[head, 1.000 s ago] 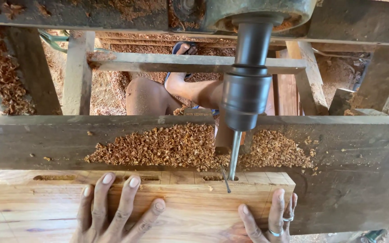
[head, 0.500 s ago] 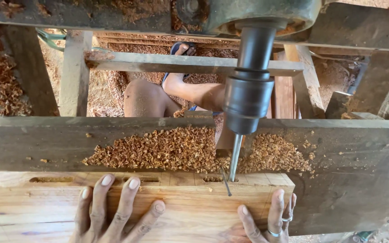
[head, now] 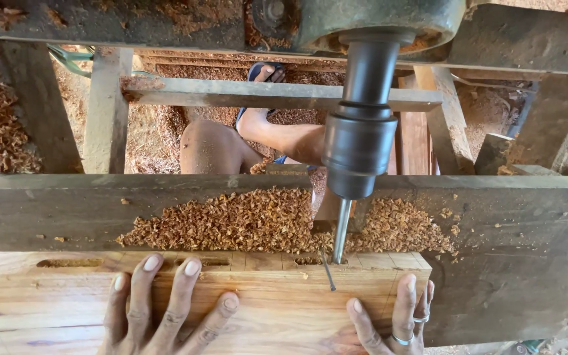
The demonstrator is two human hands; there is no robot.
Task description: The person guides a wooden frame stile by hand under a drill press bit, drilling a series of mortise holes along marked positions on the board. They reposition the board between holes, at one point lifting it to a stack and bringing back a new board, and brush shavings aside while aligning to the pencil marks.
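A light wooden plank lies on the grey machine table, with several slots cut along its far edge. My left hand presses flat on the plank, fingers spread. My right hand, wearing two rings, rests flat on the plank's right end. A dark drill chuck hangs above, and its thin bit reaches down to the plank's far edge beside a slot.
Wood shavings are heaped on the table behind the plank. Under the machine frame I see my bare knee and a foot in a blue sandal on a shaving-covered floor. Wooden posts stand behind.
The view has shifted slightly. My hands stay flat on the plank, and the bit stays at the plank's far edge.
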